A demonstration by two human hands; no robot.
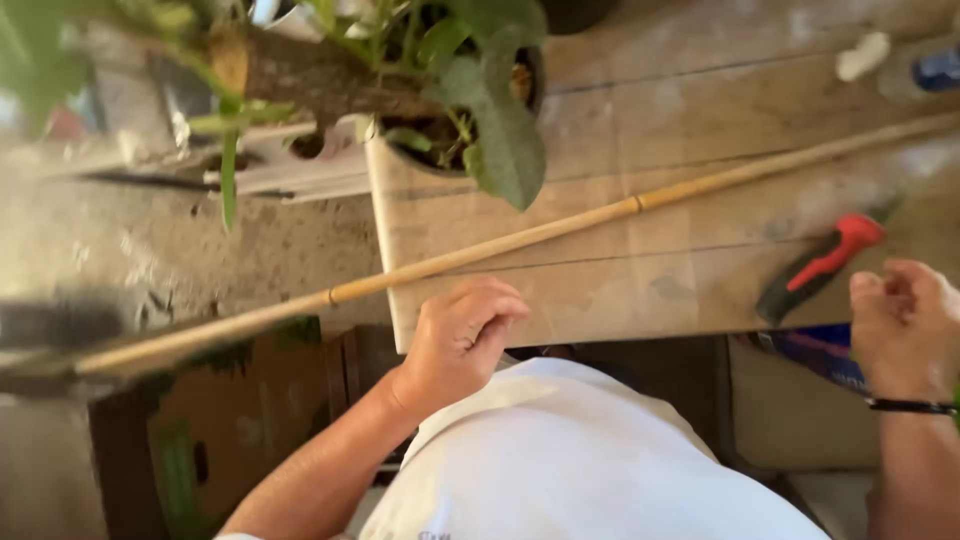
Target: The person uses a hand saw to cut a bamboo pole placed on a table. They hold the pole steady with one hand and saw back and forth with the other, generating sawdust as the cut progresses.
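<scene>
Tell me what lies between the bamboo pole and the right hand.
In the head view, a red-and-black handled tool lies on the wooden table between the bamboo pole and the right hand.

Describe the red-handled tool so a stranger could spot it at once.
Start at the wooden table with the long bamboo cane lying slantwise across it. Follow the table's near edge toward the right hand; the tool lies just beyond that hand, apart from the cane. Its red and black handle is the only bright red thing on the pale boards.
</scene>
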